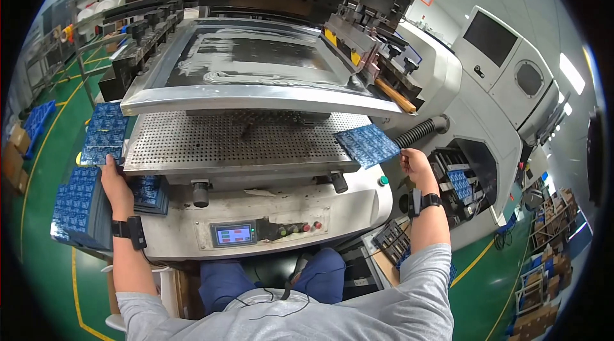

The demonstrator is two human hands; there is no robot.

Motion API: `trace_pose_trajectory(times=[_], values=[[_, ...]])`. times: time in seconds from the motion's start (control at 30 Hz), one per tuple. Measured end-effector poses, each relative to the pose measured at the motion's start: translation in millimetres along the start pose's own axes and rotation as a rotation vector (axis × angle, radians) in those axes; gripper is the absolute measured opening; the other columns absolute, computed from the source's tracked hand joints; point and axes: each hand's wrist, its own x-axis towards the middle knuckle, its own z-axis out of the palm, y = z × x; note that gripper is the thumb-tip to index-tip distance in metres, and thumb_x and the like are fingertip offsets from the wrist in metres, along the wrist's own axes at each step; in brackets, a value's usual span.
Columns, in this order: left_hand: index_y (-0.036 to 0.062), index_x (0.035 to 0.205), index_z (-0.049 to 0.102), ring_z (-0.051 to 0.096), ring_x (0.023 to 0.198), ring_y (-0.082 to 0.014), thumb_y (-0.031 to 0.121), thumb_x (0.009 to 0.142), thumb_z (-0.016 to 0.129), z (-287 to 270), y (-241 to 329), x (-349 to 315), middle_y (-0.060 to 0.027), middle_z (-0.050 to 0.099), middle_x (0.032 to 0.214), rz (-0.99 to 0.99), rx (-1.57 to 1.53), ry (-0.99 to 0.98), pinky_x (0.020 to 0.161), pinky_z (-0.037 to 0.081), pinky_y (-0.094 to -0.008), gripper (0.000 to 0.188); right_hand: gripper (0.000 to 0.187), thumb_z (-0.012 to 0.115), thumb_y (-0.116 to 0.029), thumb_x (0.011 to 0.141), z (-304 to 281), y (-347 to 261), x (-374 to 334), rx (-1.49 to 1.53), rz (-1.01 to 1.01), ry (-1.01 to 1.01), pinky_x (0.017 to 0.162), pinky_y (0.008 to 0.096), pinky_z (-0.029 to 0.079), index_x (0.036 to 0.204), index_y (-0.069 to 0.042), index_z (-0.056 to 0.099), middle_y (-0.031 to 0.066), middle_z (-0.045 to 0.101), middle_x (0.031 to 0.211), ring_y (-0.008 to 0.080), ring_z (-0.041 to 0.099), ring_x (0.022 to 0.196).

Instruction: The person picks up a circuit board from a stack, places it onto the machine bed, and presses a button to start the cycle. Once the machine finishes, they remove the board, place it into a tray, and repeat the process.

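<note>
In my left hand (117, 189) is the near edge of a blue circuit board panel (104, 130), held upright-looking past the left end of the perforated metal table (224, 143). Just below that hand stands a tall stack of blue circuit board panels (75, 203); a second stack (147, 193) shows partly behind my wrist. My right hand (417, 164) pinches the corner of another blue circuit board panel (366, 145), which overlaps the table's right end. Above the table hangs a metal-framed printing screen (262, 97), smeared with grey-white paste (256, 77).
A wooden-handled tool (395, 95) lies along the screen frame's right side. Clamps and machine heads surround the frame. Below the table are two black knobs and a control panel (234, 235) with buttons. To the right, a white machine has an opening holding a board (459, 184).
</note>
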Motion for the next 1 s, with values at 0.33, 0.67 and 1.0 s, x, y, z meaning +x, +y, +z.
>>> trace_pose_trajectory(times=[0.33,0.67,1.0], values=[[0.0076,0.089,0.064,0.051,0.060,-0.0087,0.031,0.098,0.059,5,76,-32,-0.0022,0.062,0.075,-0.039,0.041,-0.151,0.056,0.040,-0.0230,0.026,0.024,0.070,-0.020,0.084,89,-43,-47,-0.615,-0.962,0.434,0.080,0.0386,0.051,0.100,-0.002,0.070,0.0167,0.069,0.096,0.0309,0.066,0.088],[0.0069,0.111,0.058,0.056,0.064,-0.0138,0.024,0.102,0.051,201,35,-73,-0.0074,0.066,0.083,-0.526,0.128,-0.767,0.054,0.045,-0.0241,0.020,0.045,0.067,-0.018,0.084,273,-33,-58,-0.803,-1.193,0.244,0.099,0.0502,0.043,0.126,-0.007,0.056,0.0241,0.055,0.127,0.0455,0.051,0.114],[0.0043,0.112,0.065,0.067,0.078,-0.0286,0.038,0.094,0.062,209,-2,-37,-0.0123,0.070,0.089,0.663,0.675,-0.914,0.074,0.053,-0.0376,0.038,0.026,0.065,-0.014,0.084,278,-13,-44,-0.753,-1.152,0.185,0.093,0.0481,0.045,0.108,-0.005,0.064,0.0176,0.066,0.106,0.0394,0.059,0.103]])
